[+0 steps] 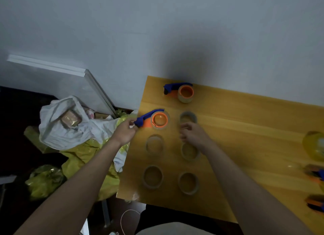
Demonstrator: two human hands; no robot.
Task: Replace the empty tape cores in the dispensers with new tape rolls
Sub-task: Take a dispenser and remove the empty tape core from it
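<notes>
Two blue-and-orange tape dispensers lie on the yellow table (245,129). The far dispenser (182,92) carries a clear roll near the wall. My left hand (125,130) grips the blue handle of the near dispenser (154,120), which also has a clear roll on its orange hub. My right hand (191,132) hovers with loosely curled fingers, holding nothing, just in front of a tape roll (188,118). Several more clear rolls lie in two columns below, such as one (155,144) under the near dispenser and one (152,177) near the front edge.
More dispensers (315,175) and a yellow bag (314,145) sit at the table's right edge. Left of the table, on the floor, lie a white bag (66,127) with packed rolls and yellow bags (45,182). A white board (57,84) leans on the wall.
</notes>
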